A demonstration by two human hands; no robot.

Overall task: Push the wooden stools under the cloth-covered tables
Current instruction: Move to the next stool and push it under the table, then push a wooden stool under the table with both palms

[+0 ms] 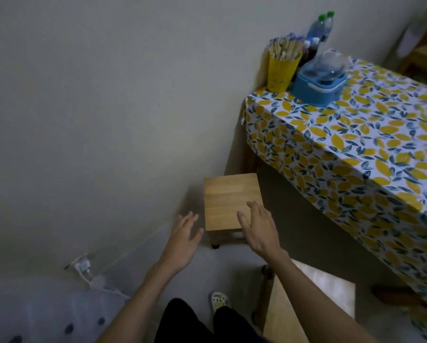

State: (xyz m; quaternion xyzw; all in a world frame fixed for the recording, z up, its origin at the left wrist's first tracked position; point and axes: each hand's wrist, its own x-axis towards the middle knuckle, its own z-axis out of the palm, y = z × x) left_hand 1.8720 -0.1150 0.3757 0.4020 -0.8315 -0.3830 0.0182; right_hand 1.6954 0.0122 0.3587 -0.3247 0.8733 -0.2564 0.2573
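Stool (228, 201) on floor, just off the cloth-covered counter (356, 134) corner by the wall | right hand (258, 229) flat on seat, grip apart, set to push | left hand (182, 241) open, beside seat edge

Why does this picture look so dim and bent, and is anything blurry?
Head view: the light is low and greyish, with no glare; the wide lens bows the table edge; the bottles and far corner are soft, the right hand over the stool slightly smeared; deep shadow lies beneath the cloth.
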